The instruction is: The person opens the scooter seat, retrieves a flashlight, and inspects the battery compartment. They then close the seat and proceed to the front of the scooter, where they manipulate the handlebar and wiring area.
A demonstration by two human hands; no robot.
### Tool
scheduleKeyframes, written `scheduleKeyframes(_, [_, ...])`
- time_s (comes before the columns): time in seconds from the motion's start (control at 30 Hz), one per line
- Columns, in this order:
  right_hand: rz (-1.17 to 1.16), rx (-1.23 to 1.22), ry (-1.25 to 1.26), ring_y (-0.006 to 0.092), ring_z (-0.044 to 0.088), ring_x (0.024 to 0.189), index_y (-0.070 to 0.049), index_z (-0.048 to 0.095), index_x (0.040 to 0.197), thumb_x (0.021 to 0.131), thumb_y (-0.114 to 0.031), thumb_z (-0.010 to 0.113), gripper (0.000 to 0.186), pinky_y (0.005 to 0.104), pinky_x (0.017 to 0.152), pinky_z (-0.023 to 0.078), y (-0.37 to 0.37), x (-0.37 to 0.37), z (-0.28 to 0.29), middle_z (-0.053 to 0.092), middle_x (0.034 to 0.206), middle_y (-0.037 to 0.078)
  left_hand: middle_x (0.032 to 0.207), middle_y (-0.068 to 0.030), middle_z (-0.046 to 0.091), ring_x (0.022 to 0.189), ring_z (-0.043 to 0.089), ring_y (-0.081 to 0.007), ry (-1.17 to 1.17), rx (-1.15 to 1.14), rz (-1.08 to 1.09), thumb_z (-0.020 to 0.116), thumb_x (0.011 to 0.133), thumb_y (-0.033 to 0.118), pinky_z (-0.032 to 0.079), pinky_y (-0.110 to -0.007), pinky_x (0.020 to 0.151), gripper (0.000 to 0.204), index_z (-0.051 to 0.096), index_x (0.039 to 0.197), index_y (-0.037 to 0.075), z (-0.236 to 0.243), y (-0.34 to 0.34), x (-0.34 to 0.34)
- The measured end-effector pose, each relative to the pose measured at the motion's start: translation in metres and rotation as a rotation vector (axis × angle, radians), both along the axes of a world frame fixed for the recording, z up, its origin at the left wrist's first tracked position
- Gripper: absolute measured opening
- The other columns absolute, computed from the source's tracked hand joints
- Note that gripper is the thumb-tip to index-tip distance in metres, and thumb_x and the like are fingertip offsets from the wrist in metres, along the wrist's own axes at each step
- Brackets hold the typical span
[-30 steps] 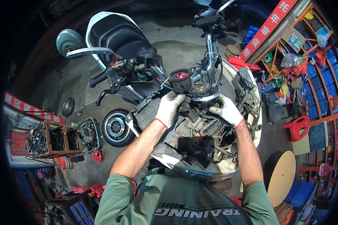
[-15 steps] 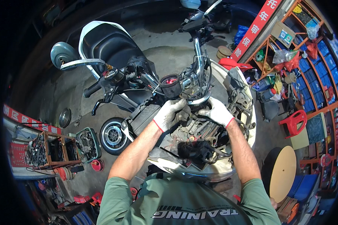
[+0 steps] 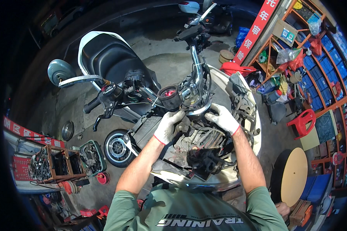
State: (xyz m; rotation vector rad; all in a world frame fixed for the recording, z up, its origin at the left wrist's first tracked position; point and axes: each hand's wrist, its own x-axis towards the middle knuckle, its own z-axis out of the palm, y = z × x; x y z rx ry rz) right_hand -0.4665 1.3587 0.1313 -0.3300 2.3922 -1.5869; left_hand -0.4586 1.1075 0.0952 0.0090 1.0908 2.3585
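Between my two gloved hands is a curved part with a chrome rim (image 3: 198, 111), at the front of a partly stripped scooter below the handlebar. My left hand (image 3: 169, 125), in a white glove with a red cuff, is closed at the rim's left end, thumb and fingers together. My right hand (image 3: 223, 118), gloved the same way, grips its right end with bent fingers. Just above sits a round gauge (image 3: 169, 97) with a red-lit face. Below my hands lie exposed wires (image 3: 198, 140) and a black part (image 3: 206, 159) in the open front body. The rim's underside is hidden.
Left of the gauge are a handlebar grip (image 3: 91, 105) and mirror (image 3: 61, 72); the black seat (image 3: 112, 54) lies beyond. A wheel (image 3: 118, 148) stands at left. Shelves with blue bins (image 3: 314, 67), a red stool (image 3: 302, 123) and a round tan board (image 3: 295, 177) are at right.
My view has shifted slightly. Both hands stay at the ends of the chrome rim, the left one a little lower in the picture, with its thumb and fingers drawn together.
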Motion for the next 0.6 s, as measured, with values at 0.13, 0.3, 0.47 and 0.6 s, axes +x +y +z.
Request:
scheduleKeyframes(0.13, [-0.007,0.003,0.025,0.0153,0.057,0.112,0.003,0.060,0.127,0.088,-0.007,0.066,0.040,0.0322,0.105,0.041,0.001,0.001,-0.004,0.067,0.119,0.011,0.076,-0.0068,0.065,0.061,0.060,-0.0128,0.027,0.002,0.097,0.064,0.095,0.018,0.047,-0.022,0.051,0.019,0.063,0.096,-0.001,-0.005,-0.009,-0.001])
scheduleKeyframes(0.3, [0.013,0.082,-0.008,0.0110,0.055,0.107,0.004,0.057,0.131,0.090,-0.006,0.066,0.043,0.0293,0.100,0.043,0.002,-0.002,-0.007,0.065,0.120,0.006,0.079,-0.0072,0.066,0.066,0.062,-0.0142,0.014,0.010,0.136,0.065,0.093,0.015,0.051,-0.025,0.058,0.015,0.061,0.096,0.000,-0.013,-0.016,-0.004])
scheduleKeyframes(0.47, [0.010,0.102,0.005,0.0138,0.058,0.105,0.002,0.061,0.123,0.090,-0.010,0.065,0.036,0.0313,0.099,0.044,0.002,-0.002,-0.006,0.068,0.114,0.008,0.090,-0.0143,0.068,0.073,0.065,-0.0171,0.004,-0.150,0.012,0.061,0.092,0.009,0.054,-0.027,0.063,0.020,0.062,0.101,-0.008,0.006,-0.027,-0.006])
scheduleKeyframes(0.6, [-0.013,0.103,-0.002,0.0160,0.060,0.105,0.001,0.063,0.121,0.088,-0.011,0.066,0.035,0.0324,0.099,0.044,-0.002,0.000,-0.002,0.068,0.113,0.010,0.099,-0.0169,0.068,0.077,0.066,-0.0169,0.032,-0.310,0.103,0.054,0.094,0.005,0.054,-0.026,0.066,0.021,0.057,0.111,-0.008,0.011,-0.033,-0.002])
